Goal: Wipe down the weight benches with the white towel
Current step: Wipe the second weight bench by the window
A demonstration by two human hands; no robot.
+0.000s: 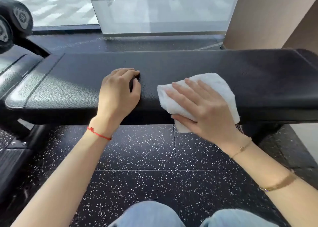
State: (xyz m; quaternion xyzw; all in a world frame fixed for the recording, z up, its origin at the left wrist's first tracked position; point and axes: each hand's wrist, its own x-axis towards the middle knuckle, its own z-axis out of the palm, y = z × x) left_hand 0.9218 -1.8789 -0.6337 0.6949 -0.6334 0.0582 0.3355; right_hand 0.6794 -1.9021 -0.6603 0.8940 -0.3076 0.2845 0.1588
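The bench is lying across the view, a long flat pad of black grained leather with a stitched seam near its left end. The white towel is lying crumpled on the pad's near edge, right of the middle, and one corner is hanging over the front side.

Left hand palm down, fingers curled; right hand flat, fingers spread.
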